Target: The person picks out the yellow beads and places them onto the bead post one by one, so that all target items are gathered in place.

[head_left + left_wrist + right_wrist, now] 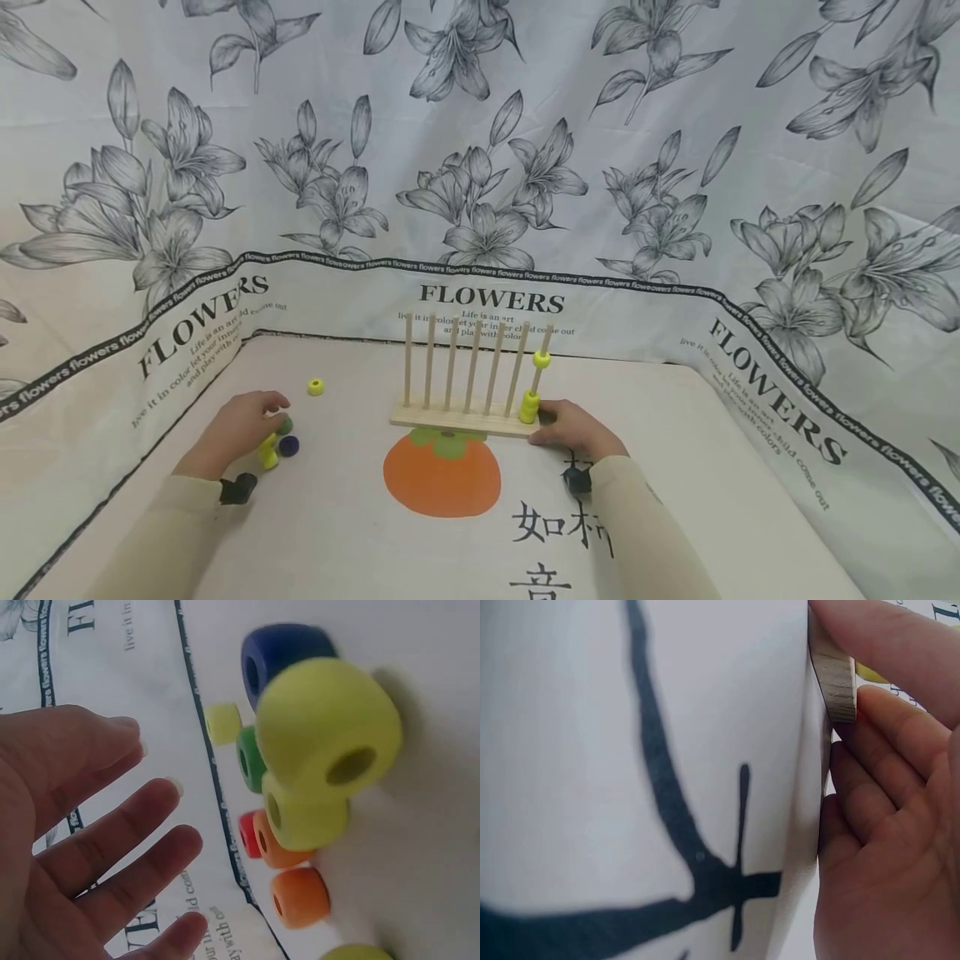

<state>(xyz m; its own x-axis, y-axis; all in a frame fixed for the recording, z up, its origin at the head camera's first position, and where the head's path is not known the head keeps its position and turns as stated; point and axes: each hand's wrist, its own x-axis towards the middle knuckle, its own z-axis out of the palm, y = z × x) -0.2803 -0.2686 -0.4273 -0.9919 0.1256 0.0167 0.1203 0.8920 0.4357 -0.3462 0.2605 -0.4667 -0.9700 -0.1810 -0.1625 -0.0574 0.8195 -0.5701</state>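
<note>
- Watching someone at a table with a wooden rack [459,421]: pegs [452,367] upright, base running left to right, a bit skewed.
- Only the rack's rightmost peg [536,381] has anything on it: yellow beads [529,408] at the bottom, plus a higher bead [542,360] partway up, also yellow, with a gap between.
- Right hand [576,429] is at the rack's right end, thumb on the near side and fingers behind, so it's gripping the base.
- Left hand [238,425] is well left of the rack, fingers loosely apart, nothing in it that I can see.
- Loose stuff, all left of the rack and near that hand: blue bead [288,446], green bead [285,425], a few yellows, plus a red bead [250,835] and two orange beads [301,898].
- Stray bead [315,387], yellow too, is roughly level with the rack's base, off its left end.
- Relation that counts, I reckon: the blue and green are on the left hand's rack side, so that hand's nearer, but the rack's whole length separates them from the loaded peg.
</note>
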